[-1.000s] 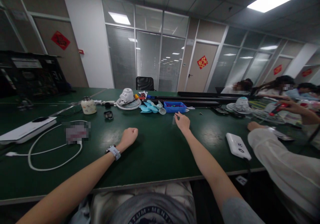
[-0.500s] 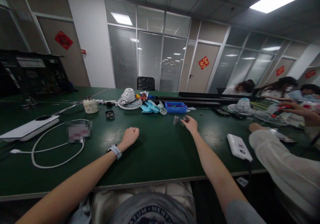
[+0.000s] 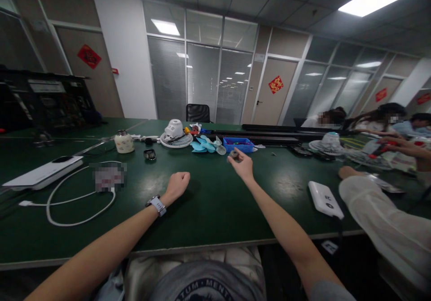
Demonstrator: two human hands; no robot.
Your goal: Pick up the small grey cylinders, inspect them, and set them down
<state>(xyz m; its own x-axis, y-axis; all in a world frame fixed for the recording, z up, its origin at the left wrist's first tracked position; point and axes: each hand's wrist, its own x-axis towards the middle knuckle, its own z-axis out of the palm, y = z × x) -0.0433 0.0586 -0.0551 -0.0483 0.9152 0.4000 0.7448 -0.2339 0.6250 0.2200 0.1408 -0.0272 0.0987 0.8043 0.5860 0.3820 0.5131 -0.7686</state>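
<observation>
Blue tray [image 3: 229, 147]: set on the green table [image 3: 202, 220]; holding small items, too small to name.
Right hand [image 3: 244, 166]: extended to the near side of the blue tray; thumb and fingers clamped on the small metal part.
Small metal part [image 3: 235, 156]: roundish, grey-brown; pinched at the fingertips just in front of the blue tray; partly covered; unable to tell whether touching anything beneath.
Left hand [image 3: 178, 184]: left of the blue tray and nearer the wearer; fingers curled together in a fist; unable to tell whether enclosing anything.
Wristwatch [image 3: 157, 205]: pale-banded; strapped on the left wrist, left of the blue tray.
Light-blue fan blades [image 3: 202, 145]: lying near the blue tray, to its left.
Translucent piece [image 3: 220, 147]: between the light-blue fan blades and the blue tray.
White fan [image 3: 175, 133]: farther left of the blue tray, with round grille.
Black bars [image 3: 272, 130]: stretched behind the blue tray, reaching rightward.
White device [image 3: 325, 198]: right of the blue tray, nearer the wearer.
Cream jar [image 3: 124, 142]: patterned; well left of the blue tray.
White cable [image 3: 49, 207]: looped; far left of the blue tray, nearer the wearer.
Red tool [image 3: 382, 148]: in a co-worker's hand, far right of the blue tray.
</observation>
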